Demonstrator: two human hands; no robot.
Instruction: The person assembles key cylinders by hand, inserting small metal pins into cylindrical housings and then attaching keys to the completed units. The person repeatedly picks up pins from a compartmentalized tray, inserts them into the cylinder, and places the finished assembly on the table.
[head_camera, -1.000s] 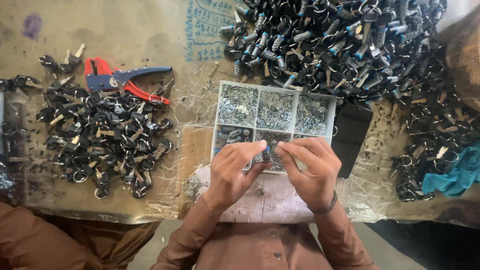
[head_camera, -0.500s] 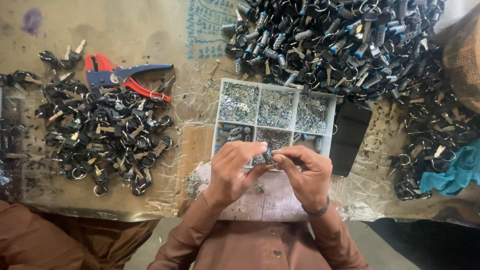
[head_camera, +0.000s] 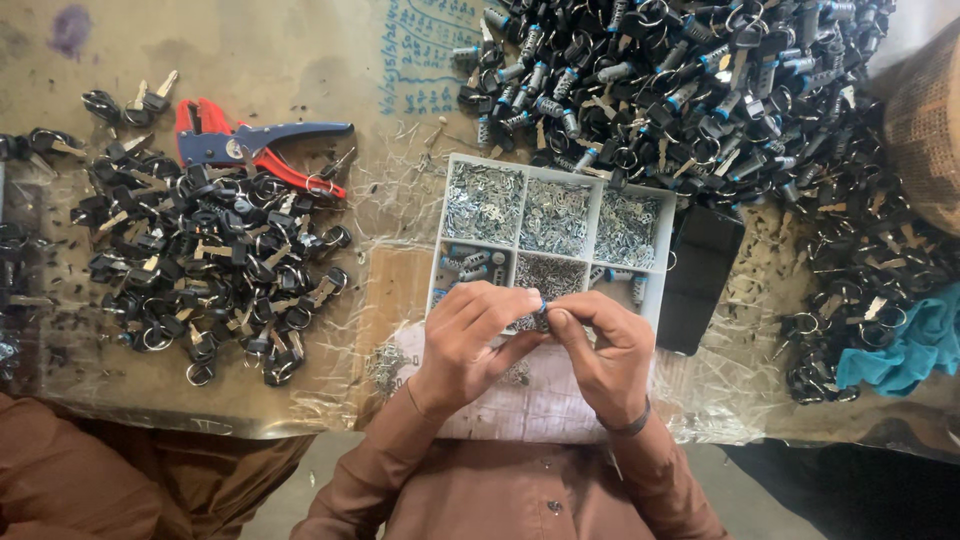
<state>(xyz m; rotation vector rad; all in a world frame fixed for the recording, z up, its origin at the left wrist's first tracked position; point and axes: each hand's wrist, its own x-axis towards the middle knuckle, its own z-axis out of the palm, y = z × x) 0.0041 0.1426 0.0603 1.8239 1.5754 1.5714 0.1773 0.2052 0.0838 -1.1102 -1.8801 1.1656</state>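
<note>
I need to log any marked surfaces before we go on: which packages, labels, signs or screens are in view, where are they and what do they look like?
Handwriting: blue pen lines on the brown tabletop, top centre, left of the lock pile.
Dark slab: flat black rectangle right of the grey compartment tray, blank; whether it is a screen, cannot tell.
Sheet: pale checked paper or cloth under both hands, no label visible.
No packages or signs.

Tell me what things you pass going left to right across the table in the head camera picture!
Heap of black-headed keys on rings → red-and-blue hand pliers → white plastic tray with compartments → flat black rectangular object → crumpled teal cloth.
</note>
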